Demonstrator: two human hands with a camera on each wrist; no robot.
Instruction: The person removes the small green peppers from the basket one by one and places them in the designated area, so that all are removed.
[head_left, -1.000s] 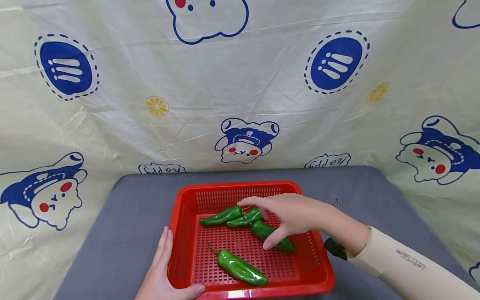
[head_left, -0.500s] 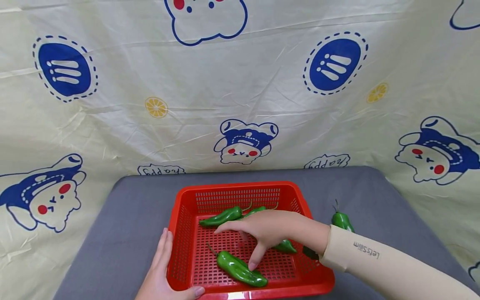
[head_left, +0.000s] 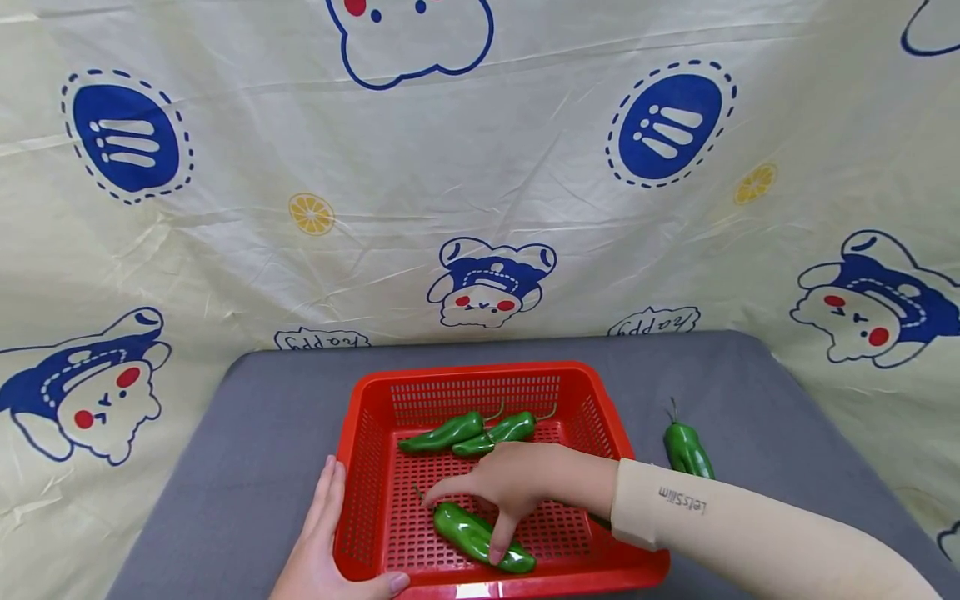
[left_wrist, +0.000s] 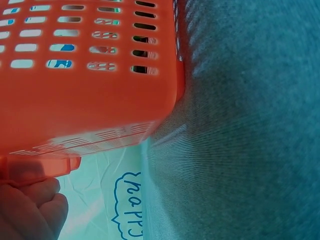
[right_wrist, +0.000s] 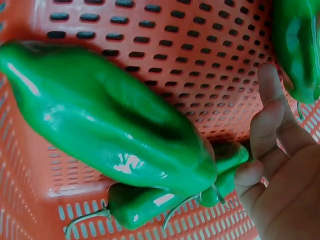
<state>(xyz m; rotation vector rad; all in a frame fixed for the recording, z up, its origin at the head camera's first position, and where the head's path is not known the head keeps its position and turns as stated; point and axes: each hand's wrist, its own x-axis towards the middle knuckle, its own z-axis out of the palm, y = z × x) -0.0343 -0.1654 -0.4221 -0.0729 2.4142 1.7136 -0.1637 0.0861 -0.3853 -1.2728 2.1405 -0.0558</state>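
A glossy green chili pepper lies near the front of a red plastic basket. My right hand spreads over it, thumb on its right part and forefinger by its stem. In the right wrist view, my right hand's fingers are loosely bent beside this pepper, not closed round it. My left hand lies at the front left corner, straight fingers along the left side and thumb on the front rim. The left wrist view shows its fingers by the basket's rim.
Two more peppers, a left one and a right one, lie at the basket's back. Another pepper lies under my right wrist, mostly hidden in the head view. Outside, a pepper rests on the grey table.
My right hand has moved left and toward the front, from over the right-hand peppers to the front one. The pepper on the table has come into view. My left hand stays put.
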